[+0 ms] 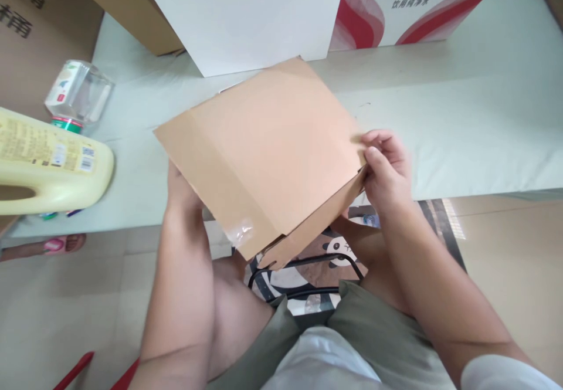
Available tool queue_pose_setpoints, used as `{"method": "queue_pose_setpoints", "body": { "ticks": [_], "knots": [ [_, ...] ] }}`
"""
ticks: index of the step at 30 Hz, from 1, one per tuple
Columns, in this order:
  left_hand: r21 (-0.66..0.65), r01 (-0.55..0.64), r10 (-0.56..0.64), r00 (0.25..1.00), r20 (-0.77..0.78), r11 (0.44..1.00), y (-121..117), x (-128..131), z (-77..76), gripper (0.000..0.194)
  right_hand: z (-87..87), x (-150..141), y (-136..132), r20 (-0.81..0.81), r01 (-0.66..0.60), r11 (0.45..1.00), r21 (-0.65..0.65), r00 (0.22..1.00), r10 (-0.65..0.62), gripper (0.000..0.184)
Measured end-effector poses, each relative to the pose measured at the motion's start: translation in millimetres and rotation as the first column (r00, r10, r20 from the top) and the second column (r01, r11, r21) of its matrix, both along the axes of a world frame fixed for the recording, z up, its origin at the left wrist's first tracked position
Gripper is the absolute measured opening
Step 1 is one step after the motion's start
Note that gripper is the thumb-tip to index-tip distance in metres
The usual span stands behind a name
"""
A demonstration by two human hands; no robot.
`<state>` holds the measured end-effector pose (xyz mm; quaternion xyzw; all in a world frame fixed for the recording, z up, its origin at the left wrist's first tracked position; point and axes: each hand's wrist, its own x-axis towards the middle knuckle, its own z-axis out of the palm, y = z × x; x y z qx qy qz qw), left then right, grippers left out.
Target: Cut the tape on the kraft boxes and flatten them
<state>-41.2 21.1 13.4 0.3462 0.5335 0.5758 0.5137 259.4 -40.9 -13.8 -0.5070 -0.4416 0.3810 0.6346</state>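
A brown cardboard box [268, 143] is tilted over the table's front edge, its broad flat face turned up towards me. A strip of clear tape shines on the flap at its near left corner, and a narrow gap shows along the near right edge. My right hand [387, 167] pinches the right corner between thumb and fingers. On the left side my left hand [181, 189] holds the box from beneath the overhanging flap, which hides its fingers.
On the pale green table [440, 126], a white and red carton [259, 14] stands at the back. To the left lie a yellow jug [53, 161] and a clear bottle [79, 94]. Below are a panda-patterned stool [299, 267] and another person's foot [65, 244].
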Motion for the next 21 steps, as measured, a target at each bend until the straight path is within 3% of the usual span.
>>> {"method": "queue_pose_setpoints", "body": {
  "ticks": [5,7,10,12,14,19,21],
  "knots": [
    [0.138,0.104,-0.125,0.981,0.149,0.985,5.1,-5.5,4.4,0.041,1.0,-0.3,2.6,0.365,0.146,0.988,-0.041,0.923,-0.121,0.033],
    [0.130,0.106,-0.123,0.983,0.133,0.986,7.5,-6.6,2.7,0.035,-1.2,2.0,3.5,0.421,0.209,0.978,-0.010,0.888,-0.185,0.045],
    [0.086,0.102,-0.112,0.987,0.118,0.991,10.7,-7.5,-0.5,0.034,-9.1,6.4,7.7,0.227,0.194,0.979,-0.055,0.958,-0.177,0.062],
    [0.064,0.098,-0.106,0.985,0.136,0.993,9.3,-7.8,-1.4,0.036,-15.2,8.6,12.2,-0.002,0.055,0.986,-0.159,0.998,-0.056,0.063],
    [0.060,0.111,-0.119,0.982,0.148,0.992,4.2,-7.9,0.1,0.037,-20.0,10.7,16.4,-0.172,-0.057,0.973,-0.225,0.985,0.018,0.060],
    [0.148,0.282,-0.308,0.930,0.200,0.948,-11.4,-3.2,11.9,0.035,-22.5,14.7,19.6,-0.340,0.024,0.950,-0.313,0.931,-0.135,0.049],
    [0.125,0.275,-0.295,0.935,0.198,0.953,-11.3,1.7,12.7,0.033,-19.5,12.9,18.6,-0.357,0.043,0.949,-0.313,0.920,-0.159,0.048]
  ]
}}
